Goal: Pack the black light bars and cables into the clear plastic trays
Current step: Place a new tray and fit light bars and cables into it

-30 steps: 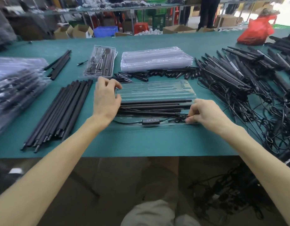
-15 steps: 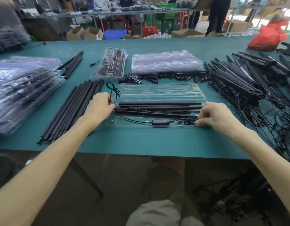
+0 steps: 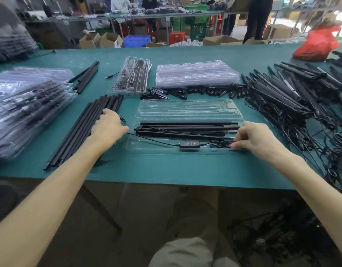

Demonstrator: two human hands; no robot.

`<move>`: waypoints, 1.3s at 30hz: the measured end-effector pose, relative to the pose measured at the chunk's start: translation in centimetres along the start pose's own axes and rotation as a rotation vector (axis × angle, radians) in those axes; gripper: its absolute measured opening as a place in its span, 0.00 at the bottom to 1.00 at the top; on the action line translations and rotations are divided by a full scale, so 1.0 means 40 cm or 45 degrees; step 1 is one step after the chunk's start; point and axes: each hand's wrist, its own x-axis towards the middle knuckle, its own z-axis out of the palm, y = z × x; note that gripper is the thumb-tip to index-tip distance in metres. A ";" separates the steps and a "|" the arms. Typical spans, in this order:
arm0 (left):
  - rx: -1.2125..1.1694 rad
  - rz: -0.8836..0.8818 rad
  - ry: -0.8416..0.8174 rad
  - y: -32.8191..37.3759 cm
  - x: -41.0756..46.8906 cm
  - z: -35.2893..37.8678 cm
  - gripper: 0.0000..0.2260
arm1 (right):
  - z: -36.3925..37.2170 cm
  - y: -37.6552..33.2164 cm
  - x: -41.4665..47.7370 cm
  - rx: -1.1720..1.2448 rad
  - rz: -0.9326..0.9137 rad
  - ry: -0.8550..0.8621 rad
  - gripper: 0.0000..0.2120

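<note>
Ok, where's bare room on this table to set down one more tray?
Two bare patches: the mat strip along the near edge, in front of the open tray, and the far strip behind the stack of empty trays. Crowded: stacked filled trays at left, the row of bars beside them, tangled bars and cables at right.

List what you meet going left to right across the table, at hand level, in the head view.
Stack of packed trays → row of black bars → left hand, holding the cable → open tray → right hand, pinching the cable's coil → tangle of bars and cables.
</note>
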 end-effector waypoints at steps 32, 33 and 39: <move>-0.225 0.102 -0.057 0.187 0.110 0.058 0.08 | 0.010 0.001 -0.003 0.007 0.005 0.026 0.13; -0.299 0.073 -0.039 0.184 0.112 0.058 0.02 | 0.011 0.002 -0.003 0.009 0.009 0.028 0.12; -0.701 -0.100 0.009 0.158 0.146 0.086 0.09 | 0.014 0.006 0.000 0.020 0.018 0.032 0.12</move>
